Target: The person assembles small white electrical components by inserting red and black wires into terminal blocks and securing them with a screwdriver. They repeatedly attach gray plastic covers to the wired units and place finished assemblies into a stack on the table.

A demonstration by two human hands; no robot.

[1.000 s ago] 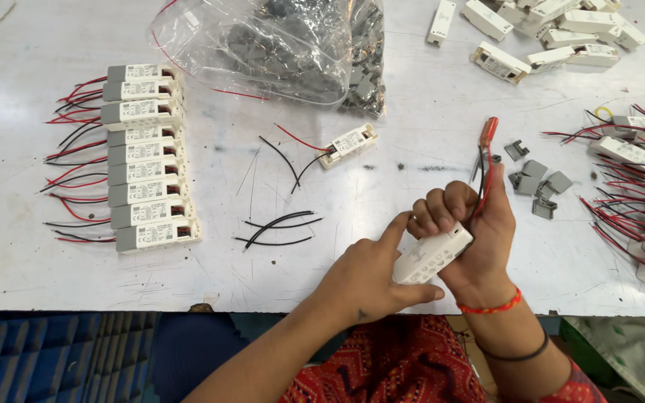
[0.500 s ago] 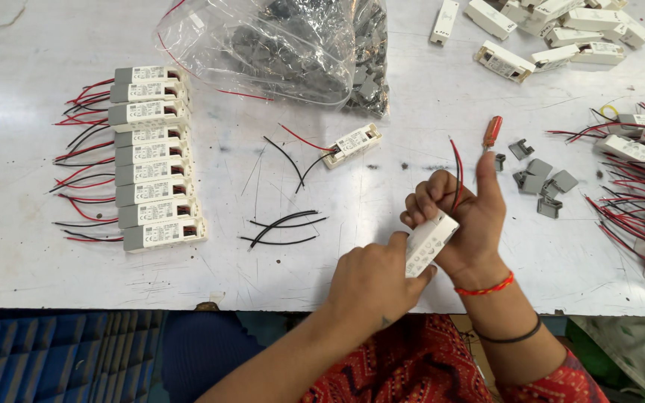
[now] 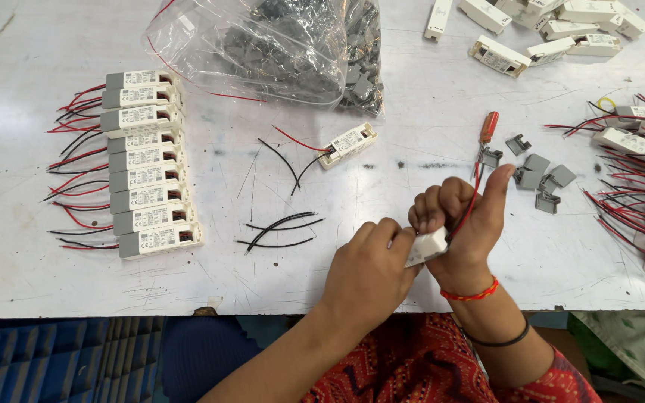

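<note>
Both my hands meet over the table's front edge and grip one small white module (image 3: 428, 246). My left hand (image 3: 371, 269) covers its near end. My right hand (image 3: 463, 220) curls around its far end with the thumb raised. A red wire (image 3: 472, 200) rises from the module between my right fingers and thumb. Most of the module is hidden by my fingers. A screwdriver with an orange handle (image 3: 489, 127) lies on the white table (image 3: 278, 291) just beyond my right hand.
A row of several wired white modules (image 3: 143, 164) lies at the left. A clear bag of grey parts (image 3: 263, 45) sits at the back. Also on the table: one lone module (image 3: 349, 142), loose black wires (image 3: 278, 227), grey caps (image 3: 540, 175), and more modules at right (image 3: 636, 142) and top right (image 3: 554, 30).
My hands have closed further around the module, which now shows less. The red wire swung up between my right fingers and thumb. The screwdriver has stayed on the table.
</note>
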